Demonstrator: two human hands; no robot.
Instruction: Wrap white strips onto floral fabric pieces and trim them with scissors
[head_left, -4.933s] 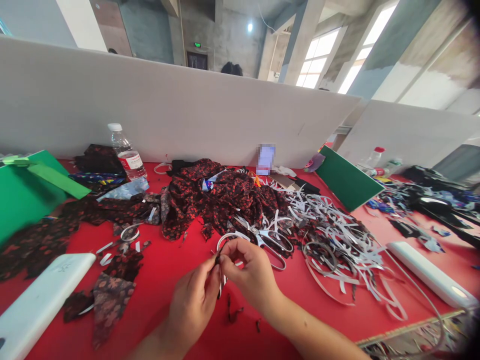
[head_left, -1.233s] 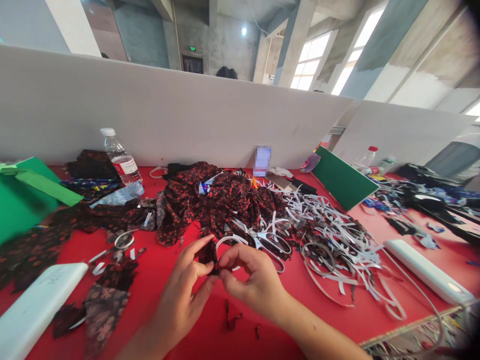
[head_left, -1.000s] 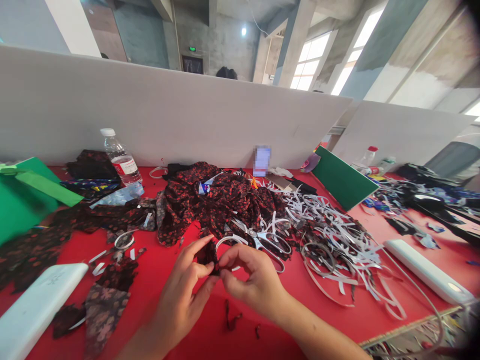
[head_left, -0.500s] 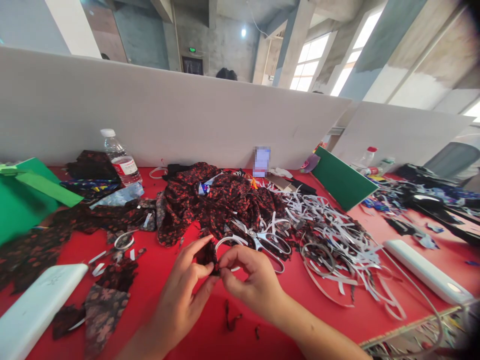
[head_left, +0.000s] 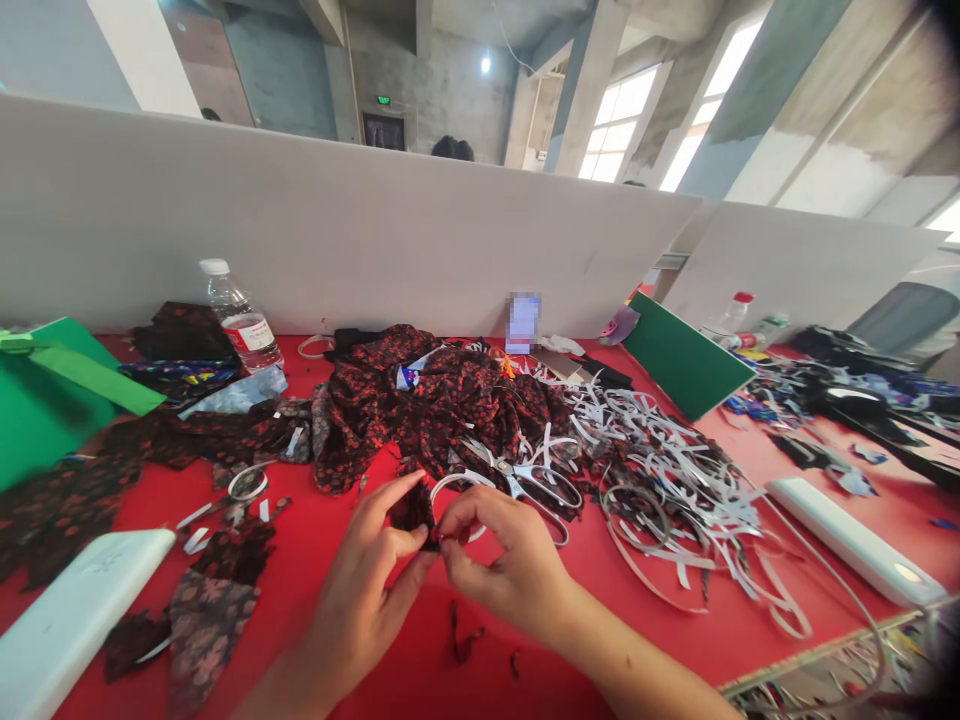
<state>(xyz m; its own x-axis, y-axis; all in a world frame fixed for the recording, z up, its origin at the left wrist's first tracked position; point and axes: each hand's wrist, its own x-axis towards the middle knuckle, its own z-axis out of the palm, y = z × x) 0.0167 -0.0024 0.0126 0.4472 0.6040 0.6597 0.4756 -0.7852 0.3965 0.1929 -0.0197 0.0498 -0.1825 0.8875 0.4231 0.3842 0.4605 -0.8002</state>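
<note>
My left hand (head_left: 367, 570) pinches a small folded piece of dark floral fabric (head_left: 411, 510) between thumb and fingers, above the red table. Thumb and index finger of my right hand (head_left: 499, 555) are closed at the right edge of this piece; their tips hide most of that edge. Just beyond my right hand lies a pair of scissors (head_left: 525, 480) with white handles, blades toward the fabric heap. A white ring-shaped strip (head_left: 442, 482) curves behind my fingertips. A large crumpled heap of dark red-flowered fabric (head_left: 367, 400) lies behind both hands.
White strips (head_left: 660, 470) are piled to the right, beside a green board (head_left: 686, 360). A water bottle (head_left: 244, 320) and a phone (head_left: 523, 322) stand before the white partition (head_left: 337, 230). White oblong devices lie left (head_left: 90, 610) and right (head_left: 847, 535). Fabric scraps (head_left: 214, 610) lie left.
My right fingertips have shifted slightly and its index finger is bent more. My left hand keeps its hold on the fabric piece, nearly still.
</note>
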